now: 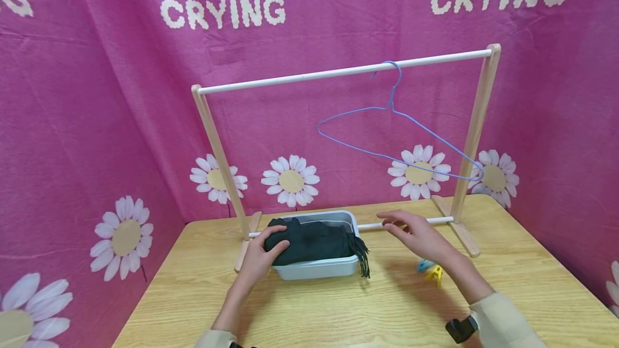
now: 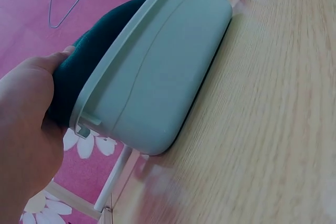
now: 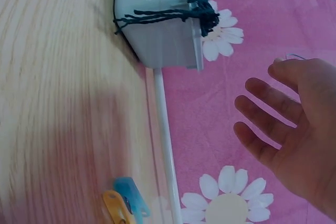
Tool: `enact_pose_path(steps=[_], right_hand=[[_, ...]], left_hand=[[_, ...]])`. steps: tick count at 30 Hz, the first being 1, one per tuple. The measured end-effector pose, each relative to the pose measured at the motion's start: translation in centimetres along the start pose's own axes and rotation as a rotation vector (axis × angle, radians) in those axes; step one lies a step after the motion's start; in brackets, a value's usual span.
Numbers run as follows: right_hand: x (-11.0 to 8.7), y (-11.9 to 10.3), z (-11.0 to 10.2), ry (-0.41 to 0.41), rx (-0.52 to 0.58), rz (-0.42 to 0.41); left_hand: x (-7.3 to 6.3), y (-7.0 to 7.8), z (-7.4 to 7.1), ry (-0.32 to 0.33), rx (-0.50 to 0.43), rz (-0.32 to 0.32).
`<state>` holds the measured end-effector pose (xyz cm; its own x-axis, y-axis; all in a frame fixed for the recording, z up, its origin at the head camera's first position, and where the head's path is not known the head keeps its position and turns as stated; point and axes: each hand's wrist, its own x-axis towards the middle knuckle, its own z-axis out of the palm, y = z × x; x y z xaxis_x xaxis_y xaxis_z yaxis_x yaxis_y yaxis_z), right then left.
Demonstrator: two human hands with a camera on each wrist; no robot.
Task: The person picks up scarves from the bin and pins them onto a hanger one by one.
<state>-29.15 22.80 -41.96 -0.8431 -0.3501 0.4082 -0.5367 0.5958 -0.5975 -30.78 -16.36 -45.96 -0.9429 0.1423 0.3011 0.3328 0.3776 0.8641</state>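
A dark green scarf (image 1: 314, 241) with a tasselled end (image 1: 360, 256) lies folded in a pale grey-blue basin (image 1: 316, 269) on the table. Its tassels hang over the basin's right edge. My left hand (image 1: 260, 254) grips the scarf's left end, thumb on the near side and fingers over the top; the left wrist view shows the thumb (image 2: 63, 56) against the cloth beside the basin's rim. To the right of the basin, my right hand (image 1: 418, 235) is held above the table with nothing in it. In the right wrist view its fingers (image 3: 265, 116) are spread and relaxed.
A wooden rack with a white top rail (image 1: 300, 77) stands behind the basin, its lower bar (image 1: 372, 226) near the table. From the rail hangs a blue wire hanger (image 1: 358, 149). Blue and yellow clothespins (image 1: 434, 274) lie under my right forearm. A pink flowered cloth (image 1: 121, 95) encloses the table.
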Motion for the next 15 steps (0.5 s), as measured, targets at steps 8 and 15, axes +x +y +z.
enact_pose_path(steps=[8, 15], right_hand=[[0.0, -0.5, -1.6, 0.066, -0.046, -0.044], [0.1, -1.0, -3.1, 0.114, -0.089, -0.106]], left_hand=[[0.0, -0.1, 0.5, -0.009, 0.034, 0.043], [-0.3, -0.2, 1.0, 0.013, 0.041, 0.04]])
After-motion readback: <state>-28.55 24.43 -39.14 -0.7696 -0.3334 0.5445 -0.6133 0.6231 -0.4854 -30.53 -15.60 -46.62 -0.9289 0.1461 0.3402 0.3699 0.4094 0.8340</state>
